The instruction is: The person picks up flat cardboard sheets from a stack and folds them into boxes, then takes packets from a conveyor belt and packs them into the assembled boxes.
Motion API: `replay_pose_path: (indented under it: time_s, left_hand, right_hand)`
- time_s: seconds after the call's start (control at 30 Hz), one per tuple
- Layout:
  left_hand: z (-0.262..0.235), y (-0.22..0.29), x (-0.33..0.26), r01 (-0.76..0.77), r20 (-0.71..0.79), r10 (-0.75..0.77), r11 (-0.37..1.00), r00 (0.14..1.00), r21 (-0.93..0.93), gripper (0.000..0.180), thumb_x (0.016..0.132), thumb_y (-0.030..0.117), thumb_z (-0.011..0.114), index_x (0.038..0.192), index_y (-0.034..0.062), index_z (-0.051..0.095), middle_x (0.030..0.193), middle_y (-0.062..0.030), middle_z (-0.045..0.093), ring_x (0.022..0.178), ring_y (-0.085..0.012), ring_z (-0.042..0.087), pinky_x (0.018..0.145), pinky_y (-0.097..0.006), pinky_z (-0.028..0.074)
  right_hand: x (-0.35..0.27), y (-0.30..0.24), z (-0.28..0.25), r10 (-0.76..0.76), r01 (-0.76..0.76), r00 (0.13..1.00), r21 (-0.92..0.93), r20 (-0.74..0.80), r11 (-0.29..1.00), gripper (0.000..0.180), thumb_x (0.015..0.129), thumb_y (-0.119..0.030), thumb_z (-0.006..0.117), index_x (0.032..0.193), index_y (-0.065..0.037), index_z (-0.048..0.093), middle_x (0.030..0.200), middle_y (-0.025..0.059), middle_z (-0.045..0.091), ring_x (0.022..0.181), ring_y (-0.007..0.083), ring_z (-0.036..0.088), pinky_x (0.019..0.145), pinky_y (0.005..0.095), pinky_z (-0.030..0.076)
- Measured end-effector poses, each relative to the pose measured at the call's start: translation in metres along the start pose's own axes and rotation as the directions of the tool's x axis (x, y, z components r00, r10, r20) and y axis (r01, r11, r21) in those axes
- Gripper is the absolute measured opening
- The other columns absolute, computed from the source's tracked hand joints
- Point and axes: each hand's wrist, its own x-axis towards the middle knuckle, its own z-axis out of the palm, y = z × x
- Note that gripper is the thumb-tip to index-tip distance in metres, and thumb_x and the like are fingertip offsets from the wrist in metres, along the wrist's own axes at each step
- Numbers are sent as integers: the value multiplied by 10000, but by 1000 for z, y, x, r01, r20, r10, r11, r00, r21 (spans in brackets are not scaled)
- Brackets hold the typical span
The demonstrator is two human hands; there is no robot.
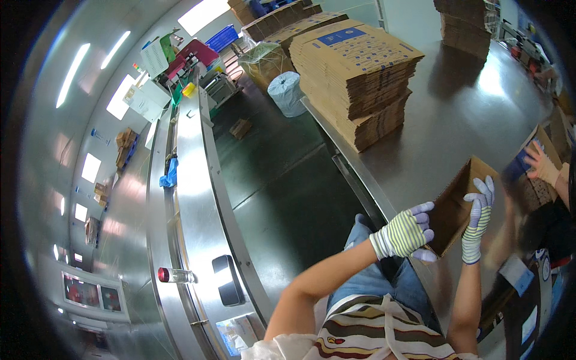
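Note:
An open brown cardboard box (451,211) is between my two hands above the metal worktable, tilted so that its hollow inside shows. My left hand (405,233), in a striped glove with lilac fingertips, grips the box's near left edge with bent fingers. On the opposite side, my right hand (479,210) wears a matching glove and holds the right wall, its fingers lying along the rim. A tall stack of flattened cartons (357,66) with blue print stands on the metal worktable (414,156) beyond the box.
At the right, a co-worker's hand (543,167) rests at another carton (540,144). On the left, a steel bench (201,198) carries a red-capped bottle (175,275) and a phone-like dark object (228,281). A wrapped light-blue roll (287,94) stands beside the worktable.

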Motion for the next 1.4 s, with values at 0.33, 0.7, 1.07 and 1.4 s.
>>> replay_pose_path:
  time_s: [0.33,0.7,1.07,1.4]
  left_hand:
    - [15,13,4,169,-256,-177,984,950,-52,81,672,123,584,748,98,582,761,-70,580,883,-264,595,982,-492,418]
    - [23,14,3,273,-390,-256,962,885,-12,290,896,250,403,681,101,527,742,-94,594,813,-281,591,938,-507,431]
    - [6,20,14,-3,3,3,965,1000,263,333,845,439,526,787,112,550,648,-64,525,687,-247,565,974,-493,396]
    - [18,14,40,-92,86,71,956,994,280,378,724,433,674,618,128,479,534,-49,469,561,-245,515,829,-414,448]
  right_hand:
    - [8,1,0,-14,17,1000,-95,24,995,338,927,-324,362,746,-142,582,1168,46,560,1268,305,369,1060,448,251]
    - [16,-5,9,-37,34,998,-44,-56,998,273,864,-232,424,700,-112,606,1066,58,612,1221,303,425,1087,488,230]
    - [17,5,2,-86,86,996,-24,-17,996,230,876,-204,438,761,-108,612,1130,84,581,1235,299,419,1091,464,248]
    - [-49,-3,-86,149,-100,956,-198,252,975,447,833,-303,632,1180,-62,486,1250,156,496,1136,337,498,960,433,411]
